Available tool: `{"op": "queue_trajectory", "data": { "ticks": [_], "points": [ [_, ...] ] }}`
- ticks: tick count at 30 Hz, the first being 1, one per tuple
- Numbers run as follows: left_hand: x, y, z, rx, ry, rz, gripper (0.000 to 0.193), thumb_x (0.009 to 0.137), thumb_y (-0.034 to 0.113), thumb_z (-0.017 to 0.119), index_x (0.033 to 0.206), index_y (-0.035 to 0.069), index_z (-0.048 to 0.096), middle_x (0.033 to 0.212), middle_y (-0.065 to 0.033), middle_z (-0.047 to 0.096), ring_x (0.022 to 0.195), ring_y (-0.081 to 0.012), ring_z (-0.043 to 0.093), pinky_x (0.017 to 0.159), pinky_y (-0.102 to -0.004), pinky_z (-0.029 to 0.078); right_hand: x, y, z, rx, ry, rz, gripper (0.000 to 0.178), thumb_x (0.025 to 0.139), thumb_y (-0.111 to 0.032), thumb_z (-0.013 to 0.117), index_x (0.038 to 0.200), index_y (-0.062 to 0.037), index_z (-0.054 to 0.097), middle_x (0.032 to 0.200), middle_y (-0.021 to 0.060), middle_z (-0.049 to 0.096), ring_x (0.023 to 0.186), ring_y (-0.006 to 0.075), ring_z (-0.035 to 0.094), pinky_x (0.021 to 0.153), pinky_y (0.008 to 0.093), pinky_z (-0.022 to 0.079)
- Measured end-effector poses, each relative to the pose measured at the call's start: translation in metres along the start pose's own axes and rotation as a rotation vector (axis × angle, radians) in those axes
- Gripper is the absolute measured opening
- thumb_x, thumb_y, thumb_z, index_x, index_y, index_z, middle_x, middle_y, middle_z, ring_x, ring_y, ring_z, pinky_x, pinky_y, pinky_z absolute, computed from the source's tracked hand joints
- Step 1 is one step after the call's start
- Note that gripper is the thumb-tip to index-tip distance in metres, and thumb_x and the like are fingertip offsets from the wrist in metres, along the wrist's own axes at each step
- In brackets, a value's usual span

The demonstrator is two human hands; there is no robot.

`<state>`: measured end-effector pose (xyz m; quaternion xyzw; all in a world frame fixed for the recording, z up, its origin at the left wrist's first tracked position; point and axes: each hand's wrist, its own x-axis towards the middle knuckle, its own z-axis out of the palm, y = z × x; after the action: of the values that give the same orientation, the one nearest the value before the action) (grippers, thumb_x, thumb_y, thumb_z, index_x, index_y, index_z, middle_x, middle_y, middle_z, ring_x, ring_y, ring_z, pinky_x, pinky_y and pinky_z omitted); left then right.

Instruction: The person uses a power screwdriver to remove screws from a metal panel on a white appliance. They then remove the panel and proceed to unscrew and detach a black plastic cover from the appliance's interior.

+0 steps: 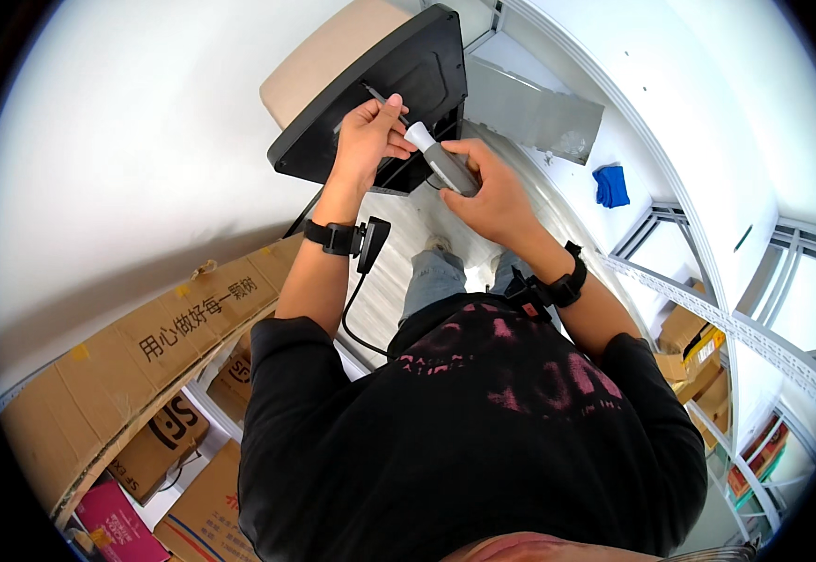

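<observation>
My right hand (492, 192) is wrapped round the grey body of a cordless screwdriver (447, 167) with a white collar. From the collar its thin dark shaft runs up and left to the face of a black panel (319, 140). My left hand (370, 136) is closed, thumb and fingers pinched at the shaft, close to the panel. Behind the tilted panel sits a beige padded block (328, 56), and the two look like parts of one piece of furniture. The screw under the tip is too small to make out.
Cardboard boxes (160, 445) stand on a shelf at lower left, below a long cardboard strip (136, 361). White metal shelving (679, 290) curves along the right, with a blue cloth (611, 186) and a grey sheet (544, 112) beside it. My feet stand on the pale floor between.
</observation>
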<state>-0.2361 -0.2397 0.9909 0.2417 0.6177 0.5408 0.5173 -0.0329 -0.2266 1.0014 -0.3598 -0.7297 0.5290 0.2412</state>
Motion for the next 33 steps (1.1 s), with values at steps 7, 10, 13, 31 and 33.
{"op": "queue_trajectory", "data": {
  "ticks": [7,10,13,31,33],
  "points": [
    [0.005,-0.001,-0.007,-0.142,-0.093,-0.006,0.027,0.095,0.026,0.048,0.087,0.001,0.055,0.072,-0.0068,0.059,0.057,-0.0133,0.061,0.051,-0.0237,0.054,0.007,0.001,-0.011,1.295,-0.508,0.570,0.040,0.085,-0.021,0.058,0.120,-0.0072,0.043,0.094,0.0124,0.060,0.061,0.0187,0.059,0.052,0.0304,0.049],
    [0.002,-0.003,-0.006,-0.164,-0.107,-0.012,0.027,0.095,0.025,0.048,0.089,0.000,0.055,0.077,-0.0085,0.060,0.061,-0.0150,0.063,0.053,-0.0252,0.055,0.006,0.004,-0.004,0.905,-0.317,0.504,0.042,0.084,-0.018,0.060,0.120,-0.0055,0.042,0.090,0.0103,0.058,0.059,0.0171,0.057,0.052,0.0306,0.048],
    [-0.005,-0.001,-0.001,-0.036,-0.055,-0.025,0.027,0.094,0.026,0.049,0.088,0.000,0.055,0.077,-0.0082,0.059,0.060,-0.0147,0.063,0.052,-0.0238,0.055,0.003,0.015,0.014,0.342,-0.087,0.145,0.047,0.081,-0.015,0.065,0.121,-0.0065,0.042,0.086,0.0058,0.054,0.063,0.0135,0.055,0.057,0.0290,0.046],
    [-0.001,-0.006,-0.005,-0.018,-0.131,-0.021,0.030,0.094,0.030,0.050,0.086,0.001,0.055,0.079,-0.0085,0.060,0.060,-0.0133,0.062,0.052,-0.0228,0.055,-0.008,-0.002,0.021,0.758,-0.168,0.417,0.045,0.082,-0.020,0.065,0.119,-0.0058,0.043,0.093,0.0075,0.054,0.070,0.0160,0.054,0.055,0.0259,0.047],
    [-0.005,-0.005,-0.005,-0.117,-0.172,-0.021,0.030,0.094,0.029,0.050,0.086,0.001,0.055,0.081,-0.0096,0.061,0.061,-0.0142,0.063,0.051,-0.0228,0.055,-0.004,0.005,0.004,1.327,-0.448,0.620,0.045,0.082,-0.019,0.065,0.119,-0.0049,0.042,0.088,0.0057,0.054,0.070,0.0147,0.053,0.053,0.0257,0.046]
  ]
}}
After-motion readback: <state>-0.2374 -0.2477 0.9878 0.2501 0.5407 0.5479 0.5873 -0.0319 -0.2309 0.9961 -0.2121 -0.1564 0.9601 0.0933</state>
